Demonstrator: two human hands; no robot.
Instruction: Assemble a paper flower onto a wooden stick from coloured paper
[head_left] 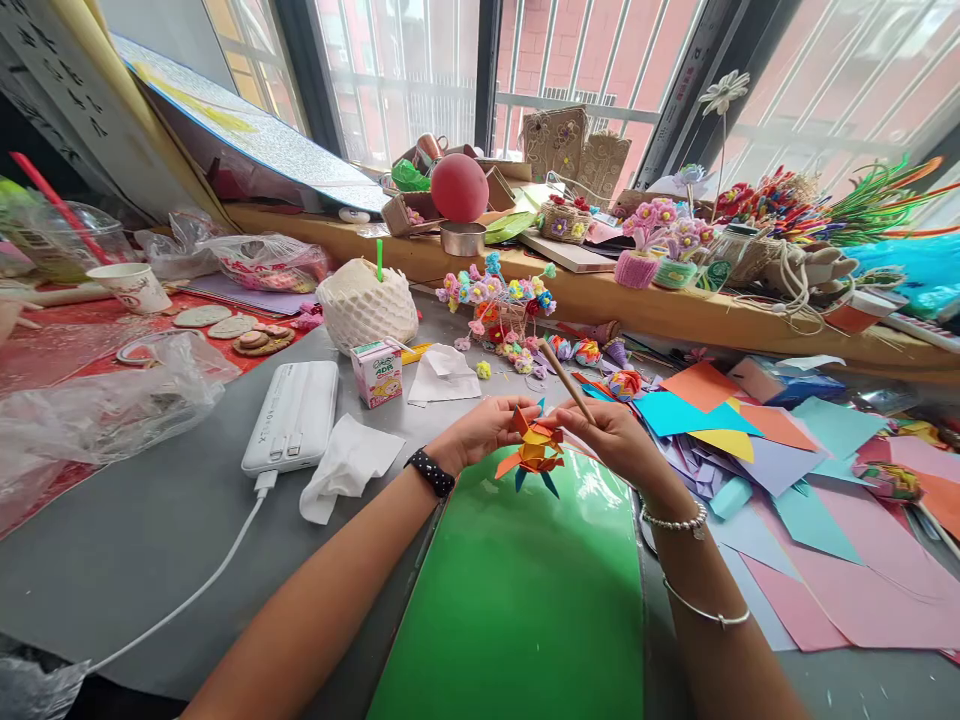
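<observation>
Over the green board, my left hand (491, 425) pinches an orange-and-blue folded paper flower (536, 434) by its left side. My right hand (619, 440) is closed around a thin wooden stick (564, 378), which slants up and to the left. Fingertips of the right hand come close to the flower's right edge; whether they touch it I cannot tell. Beneath the flower, pointed orange and blue petals show against the glossy green board (510, 600), partly perhaps as a reflection. My palms and some fingers are hidden.
Coloured paper sheets (840, 570) spread on the right. A white power bank (291, 415) with a cable, crumpled tissue (349, 462) and a small drink carton (376, 373) lie left. Behind stand a netted coconut (367, 305) and crocheted flowers (495, 290). Another person's hand (11, 312) shows far left.
</observation>
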